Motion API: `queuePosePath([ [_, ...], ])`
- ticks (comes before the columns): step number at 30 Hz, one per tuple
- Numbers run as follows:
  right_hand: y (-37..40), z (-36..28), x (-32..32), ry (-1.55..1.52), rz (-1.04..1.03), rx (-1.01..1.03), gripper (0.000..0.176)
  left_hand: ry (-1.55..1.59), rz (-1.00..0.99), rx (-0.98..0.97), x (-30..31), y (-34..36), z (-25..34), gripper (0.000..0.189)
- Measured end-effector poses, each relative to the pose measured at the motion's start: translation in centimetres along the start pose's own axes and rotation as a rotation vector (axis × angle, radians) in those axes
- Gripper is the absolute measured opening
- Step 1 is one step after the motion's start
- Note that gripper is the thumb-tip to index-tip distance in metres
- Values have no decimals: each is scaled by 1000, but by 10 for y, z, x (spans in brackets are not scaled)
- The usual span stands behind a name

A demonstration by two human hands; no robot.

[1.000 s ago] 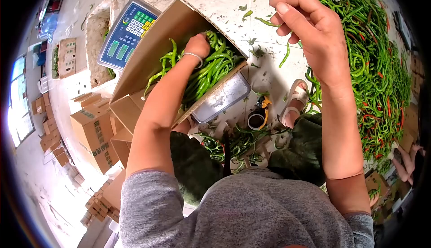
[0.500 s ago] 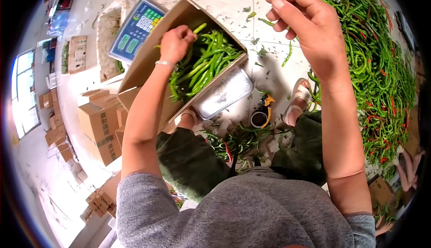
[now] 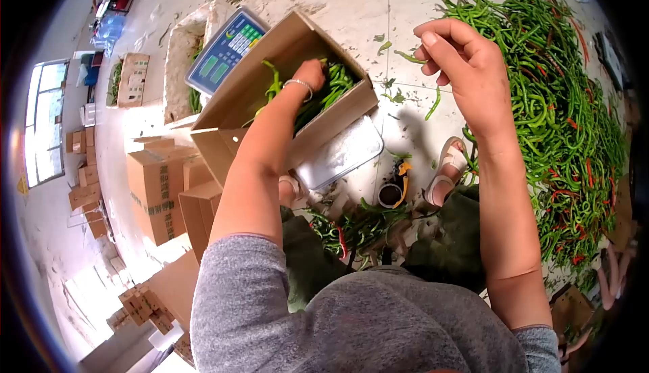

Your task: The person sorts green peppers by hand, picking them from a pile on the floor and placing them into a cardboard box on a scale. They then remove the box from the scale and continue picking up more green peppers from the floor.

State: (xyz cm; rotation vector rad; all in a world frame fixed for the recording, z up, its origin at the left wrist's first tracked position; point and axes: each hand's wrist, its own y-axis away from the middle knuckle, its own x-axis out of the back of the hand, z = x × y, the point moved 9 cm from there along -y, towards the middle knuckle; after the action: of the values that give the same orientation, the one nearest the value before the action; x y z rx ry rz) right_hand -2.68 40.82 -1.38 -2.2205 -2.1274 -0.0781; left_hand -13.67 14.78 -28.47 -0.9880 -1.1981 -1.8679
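Pale floor tiles (image 3: 368, 1), strewn with leaf scraps, spread beneath the work. The left hand (image 3: 311, 76) reached into a cardboard box (image 3: 341, 117), among green peppers (image 3: 334, 86); its fingertips were hidden, so whether they pinched anything could not be told. The right hand (image 3: 473, 65) hung loosely half-curled in the air, nothing visible in its grasp. The step seemed to be handling the peppers inside the box; the next move likely called for a light touch. Beyond stood a scale (image 3: 226, 48) and a trough (image 3: 177, 62) (rather grubby) holding something green.
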Motion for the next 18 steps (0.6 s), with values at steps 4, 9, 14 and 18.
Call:
queuePosePath([
  [4,-10,-3,3,-30,22,-1,21,-44,-61,-47,-30,-10,-6,27],
  [9,-16,-3,1,-24,7,22,20,11,-89,9,-3,9,11,28],
  [14,-14,-2,2,-51,3,4,20,856,408,32,120,83,10,17],
  [18,-11,-4,3,-54,2,19,19,1302,631,-88,207,165,20,20],
])
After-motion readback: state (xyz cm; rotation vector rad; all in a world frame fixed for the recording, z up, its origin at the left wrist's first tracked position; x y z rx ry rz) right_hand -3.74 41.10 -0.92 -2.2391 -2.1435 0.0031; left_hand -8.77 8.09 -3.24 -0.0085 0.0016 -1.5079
